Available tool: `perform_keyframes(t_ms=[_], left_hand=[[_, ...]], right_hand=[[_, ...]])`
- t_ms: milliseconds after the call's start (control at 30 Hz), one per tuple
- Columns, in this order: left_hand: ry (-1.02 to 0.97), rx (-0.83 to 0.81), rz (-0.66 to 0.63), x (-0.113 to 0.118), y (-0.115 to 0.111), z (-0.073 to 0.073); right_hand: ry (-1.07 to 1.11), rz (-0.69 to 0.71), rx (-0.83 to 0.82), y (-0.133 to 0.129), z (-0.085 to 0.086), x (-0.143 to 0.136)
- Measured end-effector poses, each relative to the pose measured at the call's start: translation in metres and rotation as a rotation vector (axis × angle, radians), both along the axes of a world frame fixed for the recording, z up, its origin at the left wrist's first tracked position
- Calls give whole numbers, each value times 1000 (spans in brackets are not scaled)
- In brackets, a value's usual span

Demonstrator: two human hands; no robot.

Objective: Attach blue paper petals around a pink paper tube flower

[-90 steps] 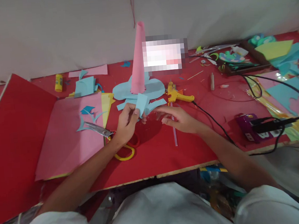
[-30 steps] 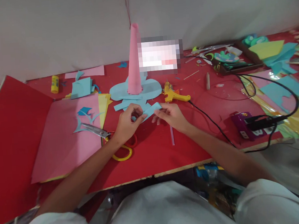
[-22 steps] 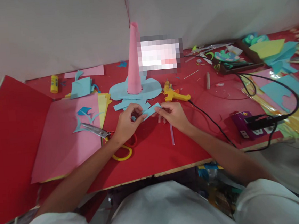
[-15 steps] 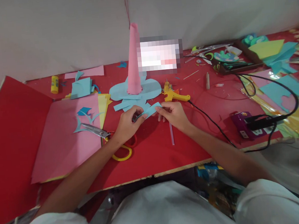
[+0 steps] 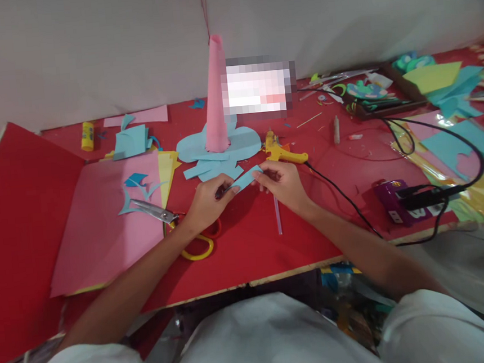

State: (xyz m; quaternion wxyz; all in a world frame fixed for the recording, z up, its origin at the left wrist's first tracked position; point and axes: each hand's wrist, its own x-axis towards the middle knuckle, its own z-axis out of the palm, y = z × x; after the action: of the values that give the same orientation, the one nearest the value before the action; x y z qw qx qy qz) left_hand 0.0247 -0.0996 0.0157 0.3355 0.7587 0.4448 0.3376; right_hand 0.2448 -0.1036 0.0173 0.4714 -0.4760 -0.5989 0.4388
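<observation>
A short light-blue paper strip [image 5: 246,179] is stretched between my two hands. My left hand [image 5: 213,198] pinches its lower left end, and my right hand [image 5: 282,182] pinches the upper right end. Just beyond them a tall pink paper cone [image 5: 215,104] stands on a blue petal-shaped paper base [image 5: 245,141]. More blue strips [image 5: 209,166] lie on the near side of that base. A yellow glue gun [image 5: 284,152] rests beyond my right hand, and a clear glue stick [image 5: 278,218] lies below it. Scissors [image 5: 155,210] with red and yellow handles lie partly under my left forearm.
Pink sheets [image 5: 102,227] with blue offcuts lie at left beside an upright red board [image 5: 22,234]. A yellow glue-stick tube [image 5: 88,137] stands at the back. On the right are a purple power box [image 5: 392,202], a black cable [image 5: 344,186] and a tray [image 5: 412,96] of scraps.
The blue strip has turned slightly and lies straighter between my fingers. Both hands keep nearly the same place, and nothing else has visibly moved.
</observation>
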Motion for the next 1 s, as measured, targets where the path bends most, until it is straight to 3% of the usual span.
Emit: perform_keyframes(t_ms=[133,300,400,500,667,733,1000], left_hand=[[-4,-12,3,-1,0,-2],[-20,-10,7,-2,0,-2],[-23,-4,13,-2,0,-1],[-48,9,14,-2,0,1],[-68,1,-9,-2,0,1],[-49,1,-33,-2,0,1],[44,-14,-74,-1,0,3]], right_hand=[[52,-69,23,2,0,4],[118,-338,161,9,3,22],[132,-422,197,11,4,29],[120,-340,158,11,5,27],[122,29,29,12,0,12],[64,107,3,11,-4,8],[-51,11,71,8,-8,4]])
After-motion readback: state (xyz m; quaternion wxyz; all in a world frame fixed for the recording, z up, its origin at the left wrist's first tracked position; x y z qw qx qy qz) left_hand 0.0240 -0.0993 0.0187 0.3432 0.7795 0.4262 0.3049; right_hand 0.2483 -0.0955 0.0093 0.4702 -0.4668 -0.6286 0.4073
